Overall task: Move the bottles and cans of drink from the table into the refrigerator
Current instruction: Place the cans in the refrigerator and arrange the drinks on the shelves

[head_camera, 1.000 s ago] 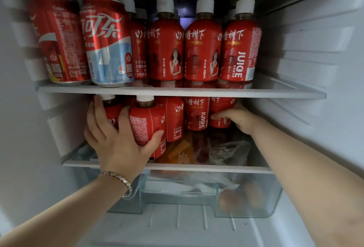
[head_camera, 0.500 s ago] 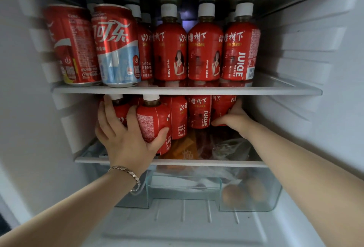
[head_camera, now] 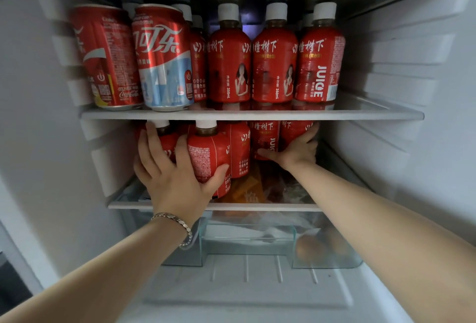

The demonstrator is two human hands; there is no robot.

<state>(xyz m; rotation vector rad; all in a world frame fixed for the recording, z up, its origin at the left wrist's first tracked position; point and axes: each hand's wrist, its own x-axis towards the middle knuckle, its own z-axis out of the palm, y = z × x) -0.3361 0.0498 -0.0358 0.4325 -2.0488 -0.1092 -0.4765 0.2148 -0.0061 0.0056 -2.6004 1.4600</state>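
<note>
Both my arms reach into the open refrigerator. My left hand (head_camera: 170,170) grips red juice bottles at the left of the lower shelf (head_camera: 252,206): my thumb hooks under the front bottle (head_camera: 208,152) and my fingers spread over the bottle behind it (head_camera: 167,139). My right hand (head_camera: 296,150) grips the rightmost red bottle (head_camera: 293,132) in the same row, fingers round its right side. More red bottles (head_camera: 265,137) stand between my hands. On the upper shelf (head_camera: 360,114) stand two cola cans (head_camera: 162,57) and a row of red juice bottles (head_camera: 273,62).
A clear crisper drawer (head_camera: 247,240) sits under the lower shelf, with round brownish items at its right. Orange packets and plastic bags (head_camera: 257,188) lie on the lower shelf in front of the bottles. White refrigerator walls close in on both sides.
Both hands have stayed on the lower-shelf bottles. The view has tilted up and shifted, so the shelves sit further right and lower in frame.
</note>
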